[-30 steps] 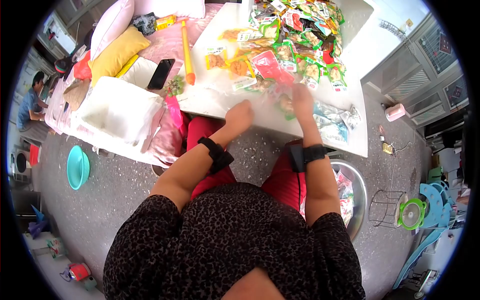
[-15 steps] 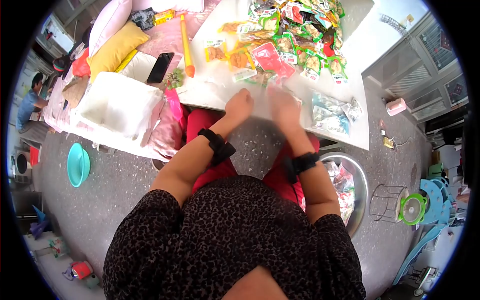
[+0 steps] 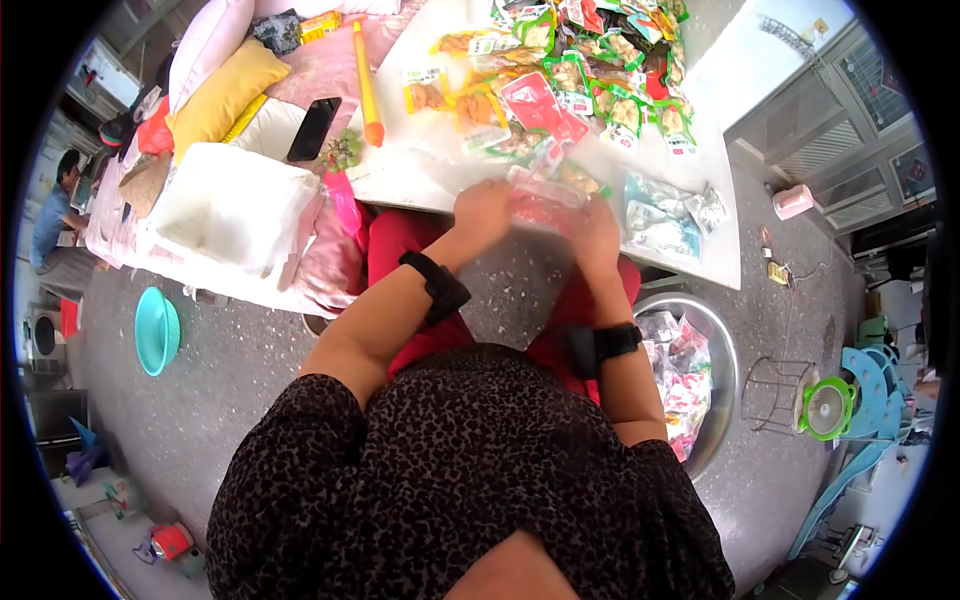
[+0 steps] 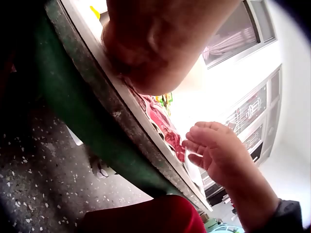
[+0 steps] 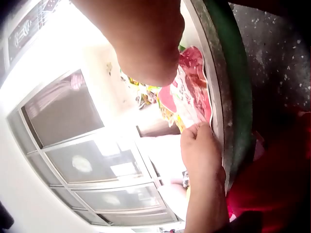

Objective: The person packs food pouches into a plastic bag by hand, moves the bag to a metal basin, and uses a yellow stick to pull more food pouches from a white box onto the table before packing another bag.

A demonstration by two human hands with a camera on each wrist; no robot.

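Observation:
A clear bag with red contents lies at the table's near edge between the two hands. The left hand pinches its left end; in the right wrist view, the fingertips of this hand are on the edge of the red bag. Beside the bag's other end is the right hand. Seen in the left wrist view, the right hand has its fingers loosely extended and apart, close to the red bag. Behind lie a flat pink-red packet and orange packets.
Many snack packets are heaped at the table's back. Blue-white bags lie at right. A metal basin with packets stands on the floor below. Left are a white tray, a phone and a yellow stick.
The right hand moved left from the table's right part, then slightly right again. The red bag now lies stretched between the hands; the left hand has shifted slightly and pinches it.

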